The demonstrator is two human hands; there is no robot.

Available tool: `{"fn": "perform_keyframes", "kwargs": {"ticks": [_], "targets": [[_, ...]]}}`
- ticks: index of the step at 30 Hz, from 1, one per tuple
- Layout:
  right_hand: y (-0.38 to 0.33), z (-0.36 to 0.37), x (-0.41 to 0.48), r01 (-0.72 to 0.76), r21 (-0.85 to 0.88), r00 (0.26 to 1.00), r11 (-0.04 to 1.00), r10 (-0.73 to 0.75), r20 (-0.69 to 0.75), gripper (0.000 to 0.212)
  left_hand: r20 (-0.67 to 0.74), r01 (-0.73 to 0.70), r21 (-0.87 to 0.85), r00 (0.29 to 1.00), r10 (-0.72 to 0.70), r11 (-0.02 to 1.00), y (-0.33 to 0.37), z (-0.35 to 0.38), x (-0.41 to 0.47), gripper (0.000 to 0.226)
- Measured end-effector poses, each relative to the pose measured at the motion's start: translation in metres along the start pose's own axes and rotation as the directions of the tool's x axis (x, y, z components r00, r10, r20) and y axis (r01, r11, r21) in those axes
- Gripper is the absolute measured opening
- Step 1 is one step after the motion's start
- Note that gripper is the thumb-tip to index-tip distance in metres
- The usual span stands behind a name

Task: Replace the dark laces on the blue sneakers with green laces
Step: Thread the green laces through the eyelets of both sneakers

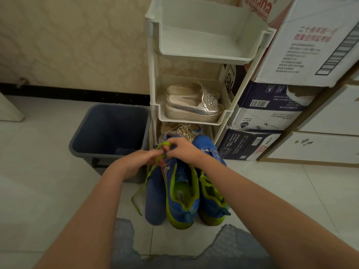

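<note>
Floor [48, 191] hemmed by bin [75, 136], rack [153, 94]; left hand [141, 158], right hand [184, 149] pinch green lace [162, 144].

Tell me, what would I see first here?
Two hands meet in the middle: the left hand and right hand both pinch a bright green lace above the blue sneakers on the floor. Left of them stands a bin. Behind them, a white rack holds silver shoes.
</note>
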State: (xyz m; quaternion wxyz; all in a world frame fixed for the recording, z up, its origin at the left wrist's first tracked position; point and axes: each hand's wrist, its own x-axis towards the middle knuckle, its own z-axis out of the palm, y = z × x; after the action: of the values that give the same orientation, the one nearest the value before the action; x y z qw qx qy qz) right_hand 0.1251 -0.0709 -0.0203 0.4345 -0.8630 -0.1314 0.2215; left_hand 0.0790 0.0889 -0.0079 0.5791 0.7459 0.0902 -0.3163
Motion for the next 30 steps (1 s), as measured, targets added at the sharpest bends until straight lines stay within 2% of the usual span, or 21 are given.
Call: {"fn": "perform_keyframes", "kwargs": {"ticks": [2, 3, 4, 7, 10, 12, 14, 16, 18, 19, 20, 21, 22, 23, 24, 25, 26, 27, 28, 29, 30], "targets": [[-0.008, -0.004, -0.006, 0.009, 0.211, 0.998, 0.977, -0.023, 0.064, 0.019, 0.021, -0.029, 0.057, 0.999, 0.028, 0.998, -0.003, -0.004, -0.004, 0.017], [-0.011, -0.005, -0.008, 0.005, 0.232, 0.997, 0.973, -0.023, 0.074, 0.009, -0.005, -0.021, 0.095, 1.000, 0.022, 0.995, -0.006, -0.007, -0.005, 0.012], [-0.012, -0.006, -0.008, 0.004, 0.227, 0.998, 0.974, -0.020, 0.066, 0.011, -0.043, 0.004, 0.113, 0.999, 0.000, 0.994, -0.009, -0.011, -0.007, 0.012], [-0.002, -0.006, -0.007, -0.041, 0.064, 0.999, 0.997, 0.041, 0.003, 0.034, -0.117, 0.090, 0.257, 0.991, -0.061, 0.962, -0.020, -0.024, -0.014, 0.012], [0.009, -0.004, -0.013, -0.059, -0.060, 0.994, 0.996, 0.053, -0.101, 0.031, -0.238, 0.144, 0.333, 0.969, -0.065, 0.932, -0.026, -0.032, -0.018, 0.011], [0.013, -0.005, -0.015, -0.056, 0.037, 0.991, 0.998, 0.060, -0.117, 0.027, -0.333, 0.285, 0.394, 0.930, -0.153, 0.874, -0.029, -0.034, -0.016, 0.032], [0.015, -0.006, -0.013, -0.023, 0.178, 0.991, 0.984, 0.046, -0.126, 0.029, -0.353, 0.454, 0.515, 0.885, -0.303, 0.727, -0.037, -0.033, -0.010, 0.060], [0.010, -0.011, -0.014, 0.008, 0.293, 0.989, 0.956, 0.035, -0.142, 0.033, -0.286, 0.526, 0.559, 0.848, -0.446, 0.641, -0.046, -0.032, -0.002, 0.070], [0.005, -0.016, -0.017, 0.028, 0.384, 0.991, 0.923, 0.026, -0.133, 0.028, -0.383, 0.611, 0.565, 0.789, -0.480, 0.554, -0.051, -0.027, -0.004, 0.096], [0.004, -0.018, -0.017, 0.051, 0.400, 0.991, 0.915, 0.002, -0.132, 0.027, -0.513, 0.632, 0.557, 0.772, -0.375, 0.539, -0.044, -0.023, -0.006, 0.098], [0.004, -0.018, -0.017, 0.061, 0.406, 0.992, 0.912, -0.011, -0.123, 0.028, -0.629, 0.608, 0.536, 0.750, -0.204, 0.585, -0.039, -0.021, -0.006, 0.084], [0.003, -0.016, -0.017, 0.072, 0.417, 0.994, 0.906, -0.030, -0.106, 0.028, -0.705, 0.525, 0.521, 0.709, -0.007, 0.673, -0.032, -0.018, -0.010, 0.067], [0.002, -0.014, -0.017, 0.077, 0.429, 0.995, 0.900, -0.040, -0.094, 0.028, -0.723, 0.355, 0.487, 0.677, 0.140, 0.798, -0.028, -0.019, -0.008, 0.048], [0.003, -0.012, -0.015, 0.076, 0.443, 0.996, 0.893, -0.043, -0.083, 0.028, -0.686, 0.204, 0.455, 0.701, 0.195, 0.867, -0.023, -0.020, -0.009, 0.032], [0.003, -0.011, -0.014, 0.066, 0.458, 0.996, 0.887, -0.033, -0.080, 0.027, -0.609, 0.152, 0.443, 0.775, 0.172, 0.884, -0.022, -0.021, -0.008, 0.023], [0.001, -0.009, -0.013, 0.060, 0.472, 0.997, 0.879, -0.028, -0.075, 0.027, -0.472, 0.251, 0.506, 0.881, 0.021, 0.825, -0.016, -0.017, -0.012, 0.022], [-0.001, -0.008, -0.012, 0.050, 0.468, 0.998, 0.882, -0.025, -0.061, 0.026, -0.320, 0.354, 0.598, 0.928, -0.191, 0.719, -0.017, -0.011, -0.013, 0.019], [-0.002, -0.007, -0.011, 0.048, 0.470, 0.998, 0.881, -0.028, -0.049, 0.024, -0.182, 0.417, 0.708, 0.888, -0.423, 0.570, -0.018, -0.004, -0.017, 0.009], [-0.002, -0.006, -0.009, 0.048, 0.461, 0.999, 0.886, -0.031, -0.043, 0.023, -0.103, 0.427, 0.777, 0.810, -0.577, 0.461, -0.015, 0.001, -0.019, 0.013], [-0.003, -0.005, -0.008, 0.053, 0.457, 0.998, 0.888, -0.036, -0.046, 0.022, -0.101, 0.432, 0.807, 0.773, -0.626, 0.402, -0.015, 0.004, -0.015, 0.024], [-0.004, -0.005, -0.008, 0.060, 0.456, 0.998, 0.888, -0.039, -0.055, 0.022, -0.107, 0.444, 0.778, 0.791, -0.602, 0.445, -0.015, 0.005, -0.010, 0.028]]}}
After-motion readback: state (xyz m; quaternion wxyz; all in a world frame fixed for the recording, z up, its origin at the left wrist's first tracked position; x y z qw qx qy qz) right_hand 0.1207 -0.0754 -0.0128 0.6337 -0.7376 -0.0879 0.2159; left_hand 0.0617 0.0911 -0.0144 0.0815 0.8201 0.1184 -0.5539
